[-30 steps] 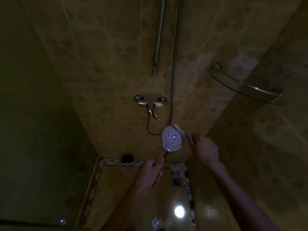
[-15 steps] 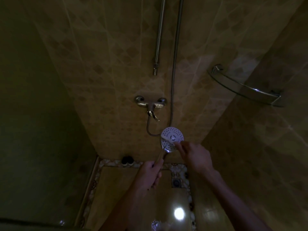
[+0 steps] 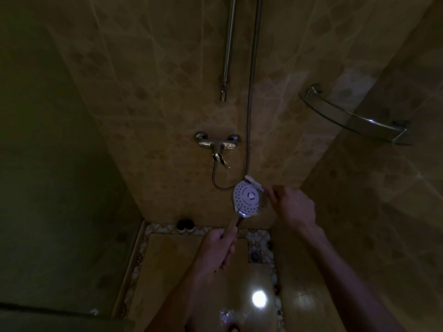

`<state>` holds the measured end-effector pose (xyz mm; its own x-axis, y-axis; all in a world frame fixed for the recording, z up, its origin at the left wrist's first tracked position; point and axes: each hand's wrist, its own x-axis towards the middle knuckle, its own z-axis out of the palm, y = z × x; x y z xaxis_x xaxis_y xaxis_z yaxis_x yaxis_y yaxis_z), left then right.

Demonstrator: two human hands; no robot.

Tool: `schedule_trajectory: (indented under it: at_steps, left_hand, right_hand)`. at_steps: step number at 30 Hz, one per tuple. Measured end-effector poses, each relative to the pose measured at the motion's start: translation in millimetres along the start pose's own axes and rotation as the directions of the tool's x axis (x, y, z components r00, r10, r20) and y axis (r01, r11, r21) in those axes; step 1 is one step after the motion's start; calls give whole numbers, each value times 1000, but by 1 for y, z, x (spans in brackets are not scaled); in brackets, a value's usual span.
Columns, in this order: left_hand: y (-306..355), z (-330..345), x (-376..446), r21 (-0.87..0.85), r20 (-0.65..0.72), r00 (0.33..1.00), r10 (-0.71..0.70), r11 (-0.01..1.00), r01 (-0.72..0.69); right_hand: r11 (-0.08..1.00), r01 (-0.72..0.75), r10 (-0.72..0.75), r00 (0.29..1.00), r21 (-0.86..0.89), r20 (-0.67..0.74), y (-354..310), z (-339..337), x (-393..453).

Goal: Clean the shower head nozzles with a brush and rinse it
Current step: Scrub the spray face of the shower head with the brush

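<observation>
Dim tiled shower stall, tap (image 3: pixel 217 144) on the back wall as the landmark. Largest things first: glass corner shelf (image 3: pixel 354 118) sits up and well to the right of the tap, a metal rail (image 3: pixel 227 49) runs above it, and the hose (image 3: pixel 250 92) hangs just right of the tap and loops under it. Floor drain (image 3: pixel 254 255) lies far below the tap, slightly right. Shower head (image 3: pixel 247 198) is held in the air below and right of the tap, nozzle face turned up toward the camera. Left hand (image 3: pixel 219 249) is curled tight round its handle, below the face. Right hand (image 3: pixel 293 206) is just right of the face, fingers closed on a small brush (image 3: pixel 254 184), whose pale head lies across the upper right rim of the face, touching it. Looks like the scrubbing step, rinse not yet done. Risks: light is poor, so nozzles can be missed; brushing only at the rim may leave the centre rows dirty; a hard stroke could twist the head in the left hand's grip or flick the brush off the edge; a wet handle could slip.
</observation>
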<state>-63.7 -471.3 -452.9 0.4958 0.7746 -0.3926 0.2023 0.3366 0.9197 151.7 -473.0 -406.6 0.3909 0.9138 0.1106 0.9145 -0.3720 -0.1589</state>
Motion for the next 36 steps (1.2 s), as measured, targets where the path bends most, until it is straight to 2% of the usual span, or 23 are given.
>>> schedule_trajectory:
  at_steps: [1,5,6,9,11,13,15,17,21,25,31,36]
  left_hand:
    - [-1,1,-1,3,0,1000,4,1000,-4]
    - [-1,-2,-4,-6,-34,999,-9,1000,9]
    - [-1,-3,-5,-6,-37,999,-7,1000,7]
    - [-1,-5,-9,-20,-40,999,-13,1000,12]
    - [0,-5,-12,-29,-44,999,-14,999,12]
    - [0,-5,-13,-37,-53,998,-19,999,17]
    - [-1,-9,-14,-43,-75,997,-31,999,28]
    - [0,-11,-14,-29,-79,996,-29,999,27]
    - [0,-13,-17,-33,-90,995,-34,999,31]
    - [1,-10,-19,-43,-98,995,-35,999,31]
    - [-1,-14,-23,-41,-131,991,-40,999,35]
    - [0,-15,-28,-11,-103,995,11,1000,-12]
  right_hand:
    - [1000,7,-8,1000,9,7,1,-2,2]
    - [975,220,-220,975,-14,35,-14,11,-17]
    - [973,232,-231,972,-10,31,-16,12,-19]
    - [996,81,-81,997,26,-5,-14,2,-7]
    - [999,34,-34,999,19,-17,-13,0,-4]
    - [994,109,-109,994,-8,-26,-20,7,-13]
    - [966,251,-253,967,-59,-22,-29,20,-29]
    - [951,302,-304,952,-70,-27,-29,25,-36]
    - [981,193,-193,981,-8,-6,-25,15,-17]
    - [992,123,-123,991,9,-53,-26,11,-8]
    - [943,325,-325,946,-70,3,-33,23,-29]
    - [989,138,-140,989,-58,-35,-21,0,-1]
